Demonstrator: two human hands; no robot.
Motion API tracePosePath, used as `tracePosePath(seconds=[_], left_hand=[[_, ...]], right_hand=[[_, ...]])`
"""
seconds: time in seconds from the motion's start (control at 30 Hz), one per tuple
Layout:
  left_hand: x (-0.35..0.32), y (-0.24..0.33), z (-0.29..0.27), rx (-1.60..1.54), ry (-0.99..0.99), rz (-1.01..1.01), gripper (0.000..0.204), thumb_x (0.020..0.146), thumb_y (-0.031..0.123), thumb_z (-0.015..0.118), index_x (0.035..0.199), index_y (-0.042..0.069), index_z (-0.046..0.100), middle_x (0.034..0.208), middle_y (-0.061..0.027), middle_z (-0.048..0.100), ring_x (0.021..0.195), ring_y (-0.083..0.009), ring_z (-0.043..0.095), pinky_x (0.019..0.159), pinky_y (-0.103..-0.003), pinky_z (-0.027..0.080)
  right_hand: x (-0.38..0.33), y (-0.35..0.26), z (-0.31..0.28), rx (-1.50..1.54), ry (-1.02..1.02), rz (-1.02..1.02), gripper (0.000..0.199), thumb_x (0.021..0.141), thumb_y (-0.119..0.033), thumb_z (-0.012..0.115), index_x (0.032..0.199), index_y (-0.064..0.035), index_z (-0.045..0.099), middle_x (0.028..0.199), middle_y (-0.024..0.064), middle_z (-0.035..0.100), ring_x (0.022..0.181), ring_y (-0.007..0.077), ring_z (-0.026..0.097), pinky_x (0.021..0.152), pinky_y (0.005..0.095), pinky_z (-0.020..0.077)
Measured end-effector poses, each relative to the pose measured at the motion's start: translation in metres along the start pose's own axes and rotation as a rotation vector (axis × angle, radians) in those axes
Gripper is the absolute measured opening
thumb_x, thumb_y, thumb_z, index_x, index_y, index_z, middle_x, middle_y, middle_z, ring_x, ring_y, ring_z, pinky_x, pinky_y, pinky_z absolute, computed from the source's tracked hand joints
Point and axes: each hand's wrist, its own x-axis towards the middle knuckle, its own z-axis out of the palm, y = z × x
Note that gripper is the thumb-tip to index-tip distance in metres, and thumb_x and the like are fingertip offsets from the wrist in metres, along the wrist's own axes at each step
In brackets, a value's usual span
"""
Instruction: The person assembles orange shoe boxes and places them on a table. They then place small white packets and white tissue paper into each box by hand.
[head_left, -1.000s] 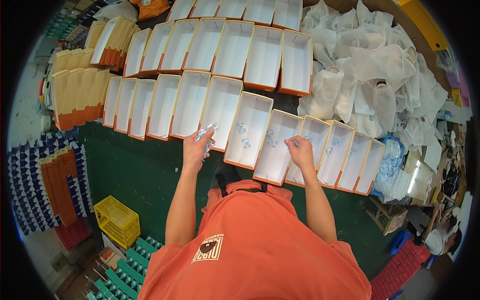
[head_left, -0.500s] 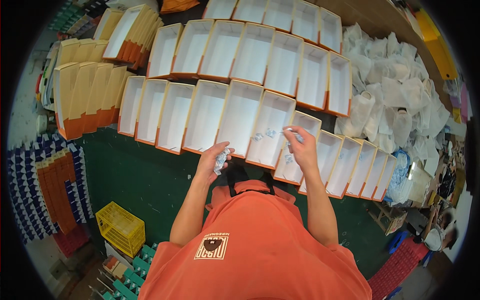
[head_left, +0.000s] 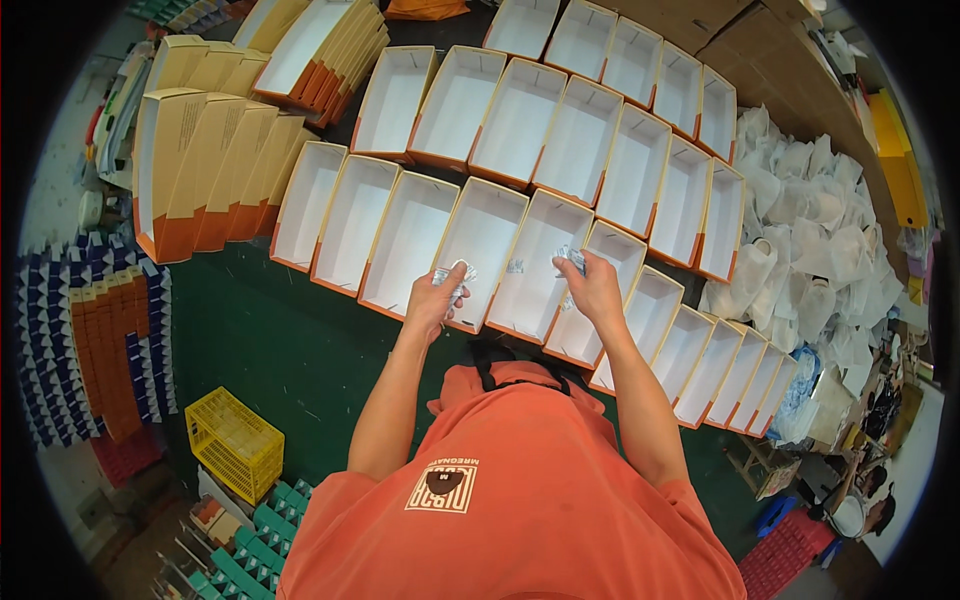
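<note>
Packets (head_left: 457,275), small and clear with blue-white marks, were clasped in a bunch by the left hand (head_left: 432,304), thumb laid across them; the fingers hid how many. The right hand (head_left: 599,290) pinched a crinkled packet (head_left: 568,259) over the shared edge of two open boxes, though whether it was one or two was hard to make out. The left hand covered part of the near left corner of the left box (head_left: 485,230). The back row (head_left: 580,40) was cut off at its upper left end.

Green floor (head_left: 310,370) showed between the near row's front edge and the orange shirt (head_left: 520,500).

The centre box (head_left: 515,308), between the hands, held a flat packet (head_left: 515,266) toward its left edge. The right box (head_left: 582,335) held what looked like another by its left edge, partly behind the right hand. Beyond stood a middle row (head_left: 525,120), nested tan-and-orange boxes (head_left: 225,150) to the left and white-wrapped bundles (head_left: 810,225) to the right, their contents veiled. A yellow crate (head_left: 235,440) stood lower left.
</note>
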Motion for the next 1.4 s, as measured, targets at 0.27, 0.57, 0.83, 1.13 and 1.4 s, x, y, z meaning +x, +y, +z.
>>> tracePosePath(seconds=[0.27, 0.57, 0.83, 1.13, 1.4], left_hand=[[0.010, -0.011, -0.015, -0.112, -0.070, 0.050, 0.031, 0.095, 0.021, 0.066, 0.118, 0.000, 0.063, 0.089, -0.0077, 0.069, 0.066, -0.0069, 0.057, 0.047, -0.021, 0.042], [-0.005, -0.006, 0.003, -0.169, 0.096, 0.058, 0.033, 0.092, 0.023, 0.071, 0.117, 0.002, 0.066, 0.081, -0.0041, 0.068, 0.060, -0.0057, 0.054, 0.047, -0.020, 0.038], [0.017, 0.074, 0.053, -0.317, 0.049, 0.185, 0.030, 0.096, 0.018, 0.063, 0.121, 0.002, 0.063, 0.086, -0.0060, 0.070, 0.064, -0.0061, 0.055, 0.049, -0.021, 0.040], [0.100, 0.156, 0.090, -0.060, 0.005, 0.224, 0.025, 0.096, 0.019, 0.063, 0.114, 0.002, 0.066, 0.091, -0.0066, 0.073, 0.063, -0.0059, 0.055, 0.049, -0.021, 0.039], [0.138, 0.179, 0.109, 0.101, -0.022, 0.233, 0.035, 0.096, 0.024, 0.065, 0.122, 0.001, 0.063, 0.087, -0.0058, 0.071, 0.060, -0.0056, 0.050, 0.047, -0.021, 0.035]], right_hand=[[0.013, 0.015, 0.005, 0.444, -0.034, 0.232, 0.035, 0.094, -0.034, 0.067, 0.083, 0.0000, 0.069, 0.060, -0.0003, 0.055, 0.055, 0.0085, 0.050, 0.051, 0.0288, 0.0390], [0.111, 0.001, -0.038, 0.209, 0.210, -0.078, 0.033, 0.097, -0.026, 0.062, 0.115, 0.0014, 0.065, 0.084, 0.0079, 0.062, 0.070, 0.0127, 0.057, 0.065, 0.0272, 0.0470], [0.134, -0.010, -0.056, 0.499, 0.165, 0.056, 0.030, 0.095, -0.020, 0.063, 0.112, 0.0045, 0.065, 0.071, 0.0050, 0.063, 0.060, 0.0097, 0.053, 0.056, 0.0259, 0.0428], [0.154, -0.004, -0.091, 0.621, 0.331, -0.064, 0.026, 0.100, -0.022, 0.059, 0.108, 0.0024, 0.063, 0.063, 0.0039, 0.059, 0.049, 0.0052, 0.043, 0.045, 0.0238, 0.0339], [0.151, 0.062, -0.106, 0.216, 0.411, 0.079, 0.029, 0.099, -0.018, 0.058, 0.118, 0.0030, 0.058, 0.082, 0.0128, 0.067, 0.062, 0.0188, 0.061, 0.056, 0.0299, 0.0497]])
